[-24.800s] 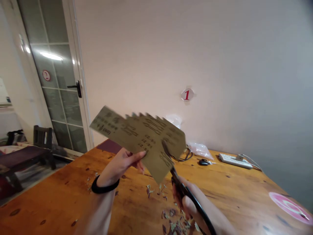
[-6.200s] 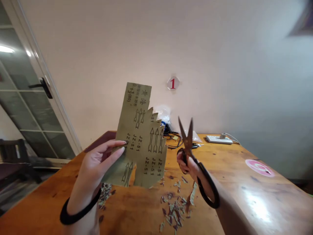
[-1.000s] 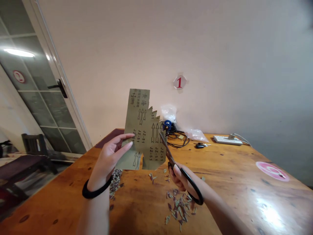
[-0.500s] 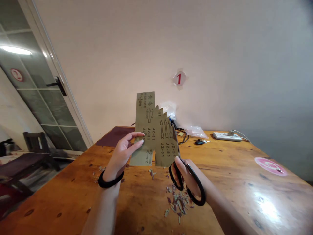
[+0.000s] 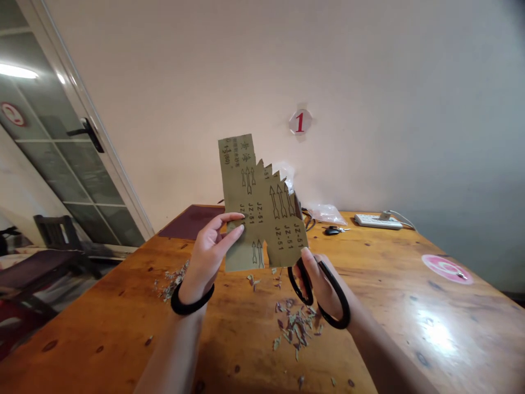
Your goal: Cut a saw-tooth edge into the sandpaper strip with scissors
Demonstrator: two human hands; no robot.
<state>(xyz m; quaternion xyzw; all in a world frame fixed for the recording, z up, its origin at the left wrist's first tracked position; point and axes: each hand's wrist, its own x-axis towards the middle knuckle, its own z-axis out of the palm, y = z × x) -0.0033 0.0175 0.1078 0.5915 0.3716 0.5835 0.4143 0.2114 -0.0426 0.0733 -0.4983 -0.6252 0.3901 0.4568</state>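
Observation:
A sheet of sandpaper (image 5: 254, 191), printed side toward me, is held up over the table. Its upper right edge is cut into jagged teeth, and a notch opens in its bottom edge. My left hand (image 5: 217, 241) is closed on the sheet's left side, thumb and finger on the printed face. In my right hand (image 5: 322, 279) is a pair of scissors (image 5: 342, 306) with black loop handles; the blades are hidden. The thumb of that hand rests at the sheet's lower right corner. Small snipped scraps (image 5: 297, 325) lie in a heap on the table below.
On the wooden table (image 5: 389, 339) are a maroon sheet (image 5: 186, 221), more scraps (image 5: 170, 282), keys (image 5: 334, 230), plastic bags (image 5: 326, 213), a white power strip (image 5: 377, 221) and a pink round sticker (image 5: 447, 269). A chair (image 5: 57, 241) stands left of the table.
The sandpaper has tilted, its top leaning further left, and sits a little higher in view. My right hand has shifted slightly right and up with the scissors. The camera view has turned slightly.

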